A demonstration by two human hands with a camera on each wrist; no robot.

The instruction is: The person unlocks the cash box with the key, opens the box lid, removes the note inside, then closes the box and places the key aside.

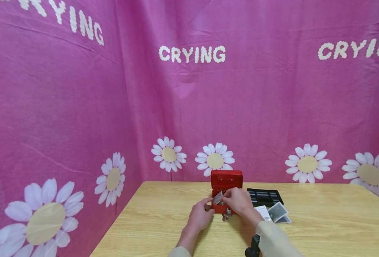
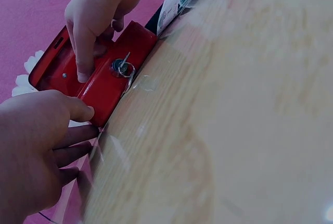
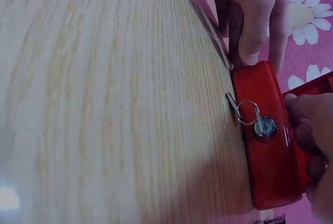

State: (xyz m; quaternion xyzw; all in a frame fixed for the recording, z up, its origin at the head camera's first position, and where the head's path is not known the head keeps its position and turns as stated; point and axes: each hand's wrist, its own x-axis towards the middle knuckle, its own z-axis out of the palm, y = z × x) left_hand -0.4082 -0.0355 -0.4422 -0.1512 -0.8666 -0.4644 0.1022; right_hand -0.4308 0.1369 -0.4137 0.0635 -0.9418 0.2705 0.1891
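A red cash box (image 1: pixel 226 176) stands on the table with its lid raised. Keys on a ring (image 3: pixel 248 112) hang from the lock on its front. My left hand (image 1: pixel 199 216) is at the box's left end, its thumb touching the front corner and its other fingers stretched out beside it in the left wrist view. Over the open box, my right hand (image 1: pixel 239 200) reaches in with bent fingers and pinches the edge of a grey printed card (image 1: pixel 217 198). In the right wrist view the right fingertips (image 3: pixel 297 107) are behind the front wall, which hides the card.
A black compartment tray (image 1: pixel 266 197) lies right of the box. In front of it, several printed cards or paper slips (image 1: pixel 278 211) overlap on the wooden table (image 1: pixel 157 214). A pink cloth (image 1: pixel 256 107) with daisies hangs behind the table and along its left side.
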